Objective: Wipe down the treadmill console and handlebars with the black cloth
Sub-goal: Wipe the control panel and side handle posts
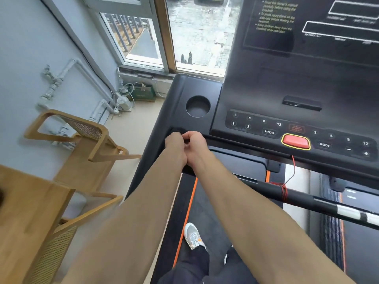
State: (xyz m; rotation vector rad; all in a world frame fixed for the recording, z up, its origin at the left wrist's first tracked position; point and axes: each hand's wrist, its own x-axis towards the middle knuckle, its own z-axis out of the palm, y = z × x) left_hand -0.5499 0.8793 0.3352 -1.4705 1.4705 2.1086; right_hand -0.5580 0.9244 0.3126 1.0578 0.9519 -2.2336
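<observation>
The black treadmill console [256, 93] fills the upper right, with number keys, a PROG key and a red stop button [296, 141]. My left hand [175, 148] and my right hand [195, 147] press together at the console's front left corner, where the left handlebar [147, 160] begins. Both have curled fingers. A small dark fold of the black cloth [186, 141] shows between them; the rest is hidden or lost against the black plastic. A round cup holder [198, 106] lies just beyond the hands.
A black crossbar [303, 198] with a red cord [284, 190] tied around it runs below the console. A wooden chair [82, 138] and a wooden table [26, 197] stand close on the left. My shoe [192, 235] is on the belt.
</observation>
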